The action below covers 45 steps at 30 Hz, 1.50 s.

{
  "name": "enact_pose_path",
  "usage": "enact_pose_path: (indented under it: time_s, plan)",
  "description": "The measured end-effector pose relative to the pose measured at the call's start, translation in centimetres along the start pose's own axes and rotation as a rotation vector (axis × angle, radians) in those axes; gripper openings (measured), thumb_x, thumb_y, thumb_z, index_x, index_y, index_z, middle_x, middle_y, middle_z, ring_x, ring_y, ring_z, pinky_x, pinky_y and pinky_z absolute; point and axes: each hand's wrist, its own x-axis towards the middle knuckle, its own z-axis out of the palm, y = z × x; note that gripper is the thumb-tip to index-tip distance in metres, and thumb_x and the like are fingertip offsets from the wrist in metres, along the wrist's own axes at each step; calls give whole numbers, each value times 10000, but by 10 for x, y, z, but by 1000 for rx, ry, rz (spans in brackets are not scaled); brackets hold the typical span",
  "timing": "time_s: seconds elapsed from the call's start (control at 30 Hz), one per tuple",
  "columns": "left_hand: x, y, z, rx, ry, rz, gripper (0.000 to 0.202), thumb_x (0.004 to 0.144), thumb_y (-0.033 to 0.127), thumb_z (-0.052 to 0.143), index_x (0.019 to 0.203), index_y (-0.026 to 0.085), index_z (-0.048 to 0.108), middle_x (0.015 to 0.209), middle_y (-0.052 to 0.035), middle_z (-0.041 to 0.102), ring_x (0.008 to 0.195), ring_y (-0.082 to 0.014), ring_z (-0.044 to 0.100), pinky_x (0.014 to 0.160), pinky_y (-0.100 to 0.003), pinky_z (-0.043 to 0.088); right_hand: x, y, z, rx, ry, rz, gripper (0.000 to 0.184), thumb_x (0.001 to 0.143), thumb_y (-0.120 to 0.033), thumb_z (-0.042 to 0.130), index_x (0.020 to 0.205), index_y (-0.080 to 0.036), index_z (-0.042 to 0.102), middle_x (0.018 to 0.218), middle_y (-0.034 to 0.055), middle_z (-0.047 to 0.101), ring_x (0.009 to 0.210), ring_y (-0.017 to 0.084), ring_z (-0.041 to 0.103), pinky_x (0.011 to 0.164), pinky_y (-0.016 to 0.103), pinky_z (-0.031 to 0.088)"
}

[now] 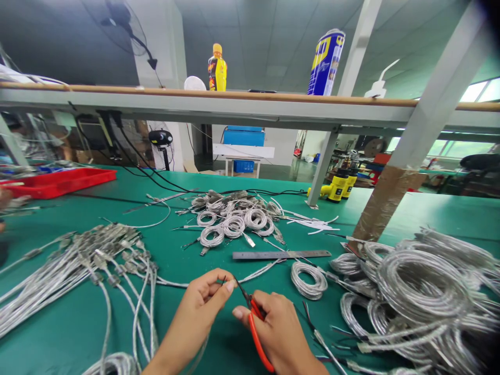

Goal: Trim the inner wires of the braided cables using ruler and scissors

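Between the thumb and forefinger of my left hand (201, 304) is the end of a cable, pinched, with thin dark wires (224, 280) showing at the fingertips. A stretch of grey cable (200, 355) hangs below this hand. My right hand (281, 325) is closed around red-handled pliers (258, 338). Their small dark jaws point up and left at a thin dark strand by my left fingertips; whether they bite on it I cannot tell. Beyond my hands a steel ruler (281, 255) lies flat, with a coiled clear-jacketed cable (308, 281) to its right.
Straight cables with connectors (105, 250) lie left, coiled cables (425, 286) heap at right, and smaller USB coils (234, 224) pile at centre. A red tray (58, 185) stands back left. A shelf (234, 107) crosses overhead on posts. Part of another person's hand shows at the left edge.
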Motion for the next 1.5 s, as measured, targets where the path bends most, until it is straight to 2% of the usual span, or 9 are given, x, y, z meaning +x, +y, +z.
enact_pose_path:
  time_s: [0.2,0.33,0.47,0.6,0.77,0.87,1.0,1.27,1.5]
  plan:
    - [0,0,1,-20,-10,-6,199,748,347,502,720,152,526,499,79,284,469,-74,202,419,-196,146,0,4,-1,-43,41,19,497,734,-599,370,466,-182,340,408,-58,360,414,90,228,432,222,131]
    - [1,-1,0,-41,-30,-24,215,751,363,495,731,151,528,474,89,249,451,-74,180,409,-206,118,3,11,0,-163,47,16,470,710,-591,427,462,-192,411,409,-34,451,435,110,313,465,239,145]
    - [2,-1,1,-56,-54,-26,244,741,387,500,710,146,521,454,96,243,437,-71,176,400,-204,116,5,16,2,-219,18,-83,316,679,-457,566,520,-194,492,499,-22,560,486,117,382,556,262,189]
    - [3,-3,2,-87,-69,-45,246,733,388,511,694,145,518,441,103,242,422,-64,167,387,-195,116,6,19,1,-172,-63,-138,144,684,-259,563,560,-195,528,575,-37,576,519,100,415,609,269,197]
    - [3,-4,2,-121,-68,-81,254,715,393,531,674,143,518,424,106,253,404,-57,164,378,-193,113,6,17,-4,-78,-91,-180,51,669,-211,561,624,-219,585,653,-36,607,618,120,486,679,279,216]
    - [3,-2,2,-148,-79,-99,271,689,406,554,659,139,523,418,108,247,404,-57,149,378,-197,97,6,15,-7,3,-30,-186,112,707,-191,531,730,-254,621,772,-34,628,724,134,516,729,284,228]
    - [3,3,2,-162,-74,-110,298,649,432,581,625,140,527,421,106,256,403,-55,152,385,-200,94,10,18,-5,90,54,-85,218,803,-228,422,730,-234,627,740,-16,639,695,138,535,671,263,294]
    - [2,5,3,-156,-109,-132,328,618,465,578,589,146,509,396,111,254,383,-53,152,382,-209,86,64,34,-2,-79,154,-50,299,864,-267,306,914,-198,593,913,33,634,852,156,541,715,231,346]
    - [7,-9,3,-109,-168,-134,333,611,467,568,585,138,522,363,111,274,368,-54,167,388,-214,96,106,46,8,-256,95,-90,384,842,-333,361,625,-165,630,643,65,629,691,179,545,594,254,307]
